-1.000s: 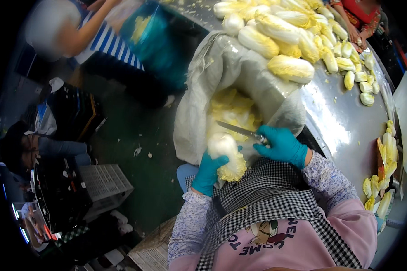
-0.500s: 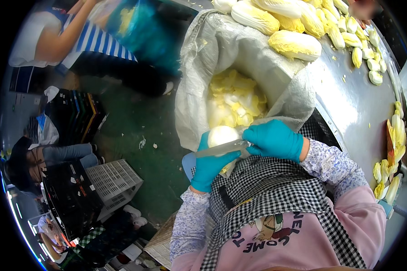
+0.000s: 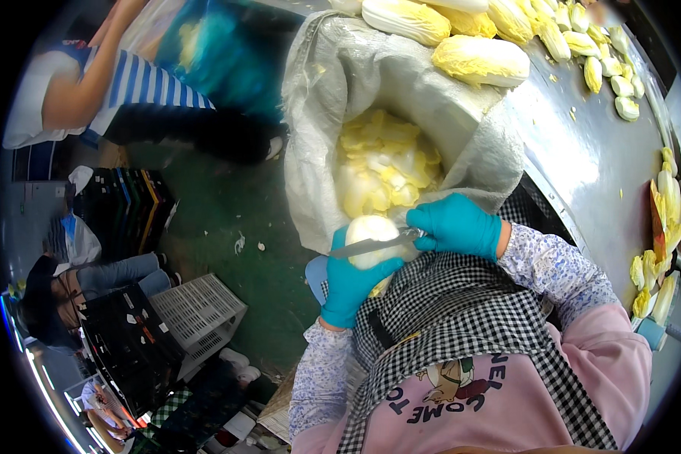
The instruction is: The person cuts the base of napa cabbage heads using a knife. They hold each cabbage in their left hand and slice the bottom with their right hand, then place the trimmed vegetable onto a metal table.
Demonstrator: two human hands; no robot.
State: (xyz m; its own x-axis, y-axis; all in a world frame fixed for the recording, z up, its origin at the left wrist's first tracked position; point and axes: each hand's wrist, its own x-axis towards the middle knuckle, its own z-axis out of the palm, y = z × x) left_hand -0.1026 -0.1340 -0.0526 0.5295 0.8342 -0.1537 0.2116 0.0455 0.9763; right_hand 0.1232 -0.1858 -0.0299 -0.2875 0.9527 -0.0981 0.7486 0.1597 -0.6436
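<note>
Both of my hands wear teal gloves. My left hand (image 3: 349, 287) is wrapped round a napa cabbage (image 3: 372, 228), its pale base end facing up. My right hand (image 3: 455, 225) grips a knife (image 3: 371, 247) by the handle, and the blade lies across the front of the cabbage, pointing left toward my left fingers. Whether the edge is cutting in, I cannot tell. Just beyond my hands stands a large whitish woven sack (image 3: 314, 144), its mouth spread wide, with yellow and white cabbage leaf pieces (image 3: 386, 163) inside.
Whole napa cabbages (image 3: 480, 60) are heaped on a metal table (image 3: 571, 166) at the upper right. Loose yellow leaves (image 3: 647, 276) lie along its right side. Black crates (image 3: 129, 337) and a pale slatted crate (image 3: 197, 310) stand on the green floor at left. Other people are nearby.
The view has shifted slightly. The knife blade has tilted, its tip a little higher against the cabbage. Both hands keep their grips.
</note>
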